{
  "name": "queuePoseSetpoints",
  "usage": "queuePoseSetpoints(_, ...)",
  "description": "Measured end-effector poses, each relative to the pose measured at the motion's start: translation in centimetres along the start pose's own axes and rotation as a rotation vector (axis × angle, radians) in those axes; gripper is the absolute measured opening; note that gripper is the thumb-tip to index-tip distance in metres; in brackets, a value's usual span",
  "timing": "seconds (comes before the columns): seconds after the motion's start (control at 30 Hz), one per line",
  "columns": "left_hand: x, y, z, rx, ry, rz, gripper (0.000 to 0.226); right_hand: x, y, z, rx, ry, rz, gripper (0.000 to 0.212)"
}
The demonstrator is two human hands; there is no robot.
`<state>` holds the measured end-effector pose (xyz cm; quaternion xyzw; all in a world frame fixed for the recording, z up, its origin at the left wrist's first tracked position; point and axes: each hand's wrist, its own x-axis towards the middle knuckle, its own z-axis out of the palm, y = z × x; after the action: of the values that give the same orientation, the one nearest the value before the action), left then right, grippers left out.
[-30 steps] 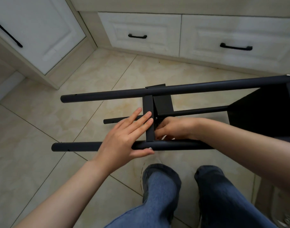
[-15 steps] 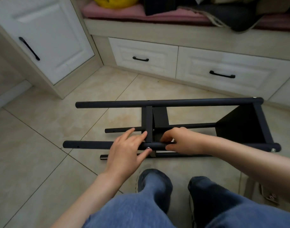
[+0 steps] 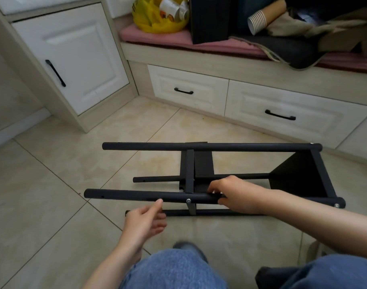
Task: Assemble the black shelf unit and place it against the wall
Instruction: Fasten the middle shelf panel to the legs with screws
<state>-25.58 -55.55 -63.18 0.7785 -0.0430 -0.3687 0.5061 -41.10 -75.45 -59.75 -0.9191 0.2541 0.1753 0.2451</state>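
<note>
The black shelf unit (image 3: 211, 147) lies on its side on the tiled floor (image 3: 53, 205), poles running left to right; the right hand (image 3: 234, 195) grips the near pole (image 3: 136, 195) beside the middle shelf (image 3: 203, 163), while the left hand (image 3: 144, 223), loosely spread and empty, hovers just short of that pole's free left stretch.

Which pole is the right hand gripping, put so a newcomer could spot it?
The black shelf frame lies on its side on the tiled floor before the white drawers. Of its four poles running left to right, the right hand grips the second-nearest pole. Only it shows a silver bolt head at mid-length.
</note>
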Motion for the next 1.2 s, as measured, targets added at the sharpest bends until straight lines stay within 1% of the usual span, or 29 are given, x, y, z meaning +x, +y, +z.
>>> queuePoseSetpoints(0.03, 0.6, -0.1, 0.0, -0.193, -0.057, -0.101, 0.031, 0.1, 0.1, -0.1, -0.02, -0.015, 0.005, 0.031)
queuePoseSetpoints(0.07, 1.1, 0.0, 0.0, -0.372, -0.092, -0.149, 0.032, 0.1, 0.3, -0.3, -0.038, -0.032, 0.011, 0.031)
queuePoseSetpoints(0.13, 2.2, 0.4, 0.1, -0.648, -0.095, -0.169, 0.031, 0.4, 0.5, -0.6, -0.05, -0.066, 0.007, 0.032)
queuePoseSetpoints(0.17, 2.6, 0.7, 0.1, -0.731, -0.081, -0.167, 0.031, 0.5, 0.6, -0.7, -0.05, -0.081, 0.001, 0.033)
queuePoseSetpoints(0.23, 3.3, 1.1, 0.4, -0.799, -0.073, -0.167, 0.02, 0.7, 0.5, -0.9, -0.056, -0.102, -0.01, 0.035)
queuePoseSetpoints(0.3, 3.5, 1.5, 0.7, -0.803, -0.077, -0.182, 0.011, 0.8, 0.5, -0.9, -0.072, -0.111, -0.015, 0.034)
queuePoseSetpoints(0.43, 4.2, 2.2, 1.0, -0.844, -0.113, -0.176, 0.007, 0.9, 1.0, -1.3, -0.109, -0.072, 0.003, 0.031)
queuePoseSetpoints(0.53, 4.8, 2.9, 1.4, -0.873, -0.126, -0.162, 0.006, 1.2, 1.5, -1.7, -0.127, -0.027, 0.008, 0.029)
queuePoseSetpoints(0.63, 4.8, 4.2, 2.2, -0.824, -0.126, -0.126, 0.007, 1.1, 2.0, -2.2, -0.142, 0.021, 0.013, 0.025)
queuePoseSetpoints(0.7, 4.8, 5.4, 2.7, -0.816, -0.126, -0.1, 0.013, 1.0, 2.2, -2.5, -0.165, 0.073, 0.031, 0.021)
queuePoseSetpoints(0.87, 4.4, 8.9, 3.8, -0.745, -0.159, 0.003, 0.023, 0.1, 2.8, -4.4, -0.142, 0.202, 0.057, 0.025)
queuePoseSetpoints(1.07, 2.8, 14.1, 4.6, -0.647, -0.204, 0.16, 0.025, -2.0, 2.5, -6.6, -0.058, 0.308, 0.051, 0.024)
queuePoseSetpoints(1.2, 1.9, 17.8, 4.8, -0.566, -0.234, 0.259, 0.025, -2.8, 2.2, -7.9, 0.06, 0.368, 0.063, 0.023)
